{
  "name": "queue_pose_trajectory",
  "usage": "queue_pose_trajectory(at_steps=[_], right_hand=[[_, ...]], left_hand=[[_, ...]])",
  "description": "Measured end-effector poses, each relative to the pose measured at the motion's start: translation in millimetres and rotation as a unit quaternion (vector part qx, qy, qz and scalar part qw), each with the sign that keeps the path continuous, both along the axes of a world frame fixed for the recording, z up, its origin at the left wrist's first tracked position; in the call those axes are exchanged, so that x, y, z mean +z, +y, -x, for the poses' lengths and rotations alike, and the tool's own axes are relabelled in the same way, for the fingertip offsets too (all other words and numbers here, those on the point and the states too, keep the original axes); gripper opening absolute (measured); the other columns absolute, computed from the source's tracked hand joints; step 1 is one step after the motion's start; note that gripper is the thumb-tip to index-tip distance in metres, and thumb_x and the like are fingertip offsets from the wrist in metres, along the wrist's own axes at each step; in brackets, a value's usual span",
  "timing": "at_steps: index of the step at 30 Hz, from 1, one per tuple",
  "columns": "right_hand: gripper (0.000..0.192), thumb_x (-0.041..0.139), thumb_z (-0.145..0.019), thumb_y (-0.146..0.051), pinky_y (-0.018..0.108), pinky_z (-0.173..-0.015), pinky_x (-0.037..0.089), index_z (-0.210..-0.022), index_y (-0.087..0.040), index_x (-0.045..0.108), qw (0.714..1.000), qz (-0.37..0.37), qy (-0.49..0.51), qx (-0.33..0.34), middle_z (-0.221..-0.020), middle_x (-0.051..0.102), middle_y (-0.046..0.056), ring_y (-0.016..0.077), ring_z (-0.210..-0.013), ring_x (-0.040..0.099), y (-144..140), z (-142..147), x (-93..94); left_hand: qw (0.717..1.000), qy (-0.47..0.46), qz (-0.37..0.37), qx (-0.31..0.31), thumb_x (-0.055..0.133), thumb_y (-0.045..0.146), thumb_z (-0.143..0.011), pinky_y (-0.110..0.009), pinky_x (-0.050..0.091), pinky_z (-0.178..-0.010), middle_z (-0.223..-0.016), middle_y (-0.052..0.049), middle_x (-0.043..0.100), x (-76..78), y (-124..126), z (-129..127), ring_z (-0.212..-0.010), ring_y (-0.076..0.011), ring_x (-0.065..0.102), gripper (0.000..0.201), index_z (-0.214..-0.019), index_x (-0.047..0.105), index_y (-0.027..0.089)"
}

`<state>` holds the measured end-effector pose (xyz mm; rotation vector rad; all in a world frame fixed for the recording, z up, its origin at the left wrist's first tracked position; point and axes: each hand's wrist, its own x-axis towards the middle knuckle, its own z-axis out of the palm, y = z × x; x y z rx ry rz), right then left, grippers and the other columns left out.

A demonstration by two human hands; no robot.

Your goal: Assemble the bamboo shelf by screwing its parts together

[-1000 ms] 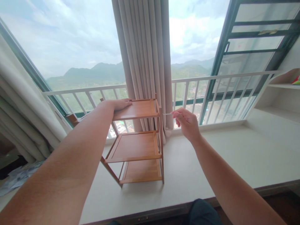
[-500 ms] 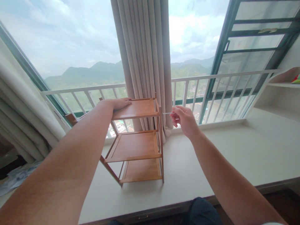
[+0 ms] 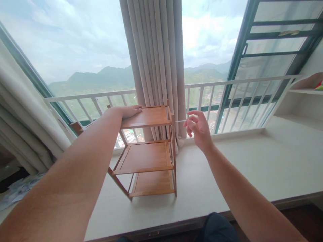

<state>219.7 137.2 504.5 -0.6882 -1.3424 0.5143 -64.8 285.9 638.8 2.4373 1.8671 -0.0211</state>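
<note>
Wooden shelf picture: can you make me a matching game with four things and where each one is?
Things:
1. left hand
2. right hand
3. curtain
4. shelf

Places:
A. stands on the white sill
B. hangs behind the shelf
C. lies flat on the top board
D. pinches a thin metal tool at the shelf's right post

Pairs: 1-C, 2-D, 3-B, 4-A

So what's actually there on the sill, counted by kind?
Wooden rack: 1
Shelves on it: 3
Thin metal tool: 1
Hands: 2, left hand flat on the top shelf, right hand pinching the tool
Total: 7
</note>
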Motion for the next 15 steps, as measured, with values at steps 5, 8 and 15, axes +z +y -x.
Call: queue_pose_trajectory(at_steps=[5, 8, 15], right_hand=[[0.028, 0.064, -0.093, -0.047, 0.021, -0.039, 0.033, -0.113, -0.029, 0.056, 0.999, -0.025, -0.022, -0.017, -0.081, 0.058, -0.004, 0.0066, -0.047, 0.042, 2.4, -6.1, -4.9], [0.029, 0.064, -0.094, -0.049, 0.021, -0.040, 0.032, -0.114, -0.029, 0.058, 0.999, -0.029, -0.026, -0.021, -0.080, 0.058, -0.003, 0.0067, -0.047, 0.041, 4.2, -7.5, -6.6], [0.030, 0.064, -0.093, -0.052, 0.022, -0.041, 0.031, -0.112, -0.029, 0.060, 0.999, -0.025, -0.025, -0.030, -0.081, 0.057, -0.003, 0.0068, -0.048, 0.041, 8.8, -9.7, -11.6]], left_hand=[[1.000, -0.007, 0.000, 0.000, 0.020, 0.070, -0.095, -0.063, 0.032, -0.113, -0.167, -0.003, 0.030, -1.5, 3.0, 1.0, -0.145, -0.0381, 0.038, 0.071, -0.158, 0.032, 0.039], [1.000, -0.018, 0.000, -0.002, 0.022, 0.072, -0.093, -0.064, 0.031, -0.114, -0.167, -0.003, 0.030, -2.8, 4.9, 2.0, -0.146, -0.0392, 0.036, 0.073, -0.158, 0.032, 0.038], [1.000, -0.015, 0.006, 0.022, 0.021, 0.075, -0.091, -0.066, 0.027, -0.115, -0.168, 0.000, 0.027, -2.8, 3.6, 3.3, -0.149, -0.0392, 0.032, 0.075, -0.157, 0.031, 0.043]])
